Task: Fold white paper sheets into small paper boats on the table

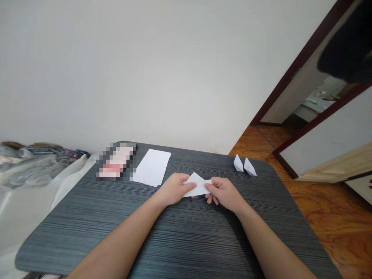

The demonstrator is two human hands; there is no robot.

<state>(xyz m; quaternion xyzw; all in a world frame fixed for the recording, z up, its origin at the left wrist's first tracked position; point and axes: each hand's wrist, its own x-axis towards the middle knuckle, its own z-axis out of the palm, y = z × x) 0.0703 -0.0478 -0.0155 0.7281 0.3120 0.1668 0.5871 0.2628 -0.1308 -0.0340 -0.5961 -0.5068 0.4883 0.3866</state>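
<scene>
Between my two hands is a folded sheet of white paper [200, 188], with a pointed peak on top and a straight band along its lower part. My left hand [175, 190] pinches its left end, thumb on the front face. The right end is gripped by my right hand [223, 192], thumb in front and the lower fingers curled beneath. Left of my hands lies a stack of white paper sheets [152, 166]. Two small folded paper boats [238, 164] stand side by side at the table's far right.
The dark wood-grained table [186, 240] meets a pale wall [162, 69] at its far edge. A blurred-out flat object [116, 161] lies at the far left. Plastic-covered items [43, 162] are beyond the left edge; a doorway and wooden floor [308, 193] are at right.
</scene>
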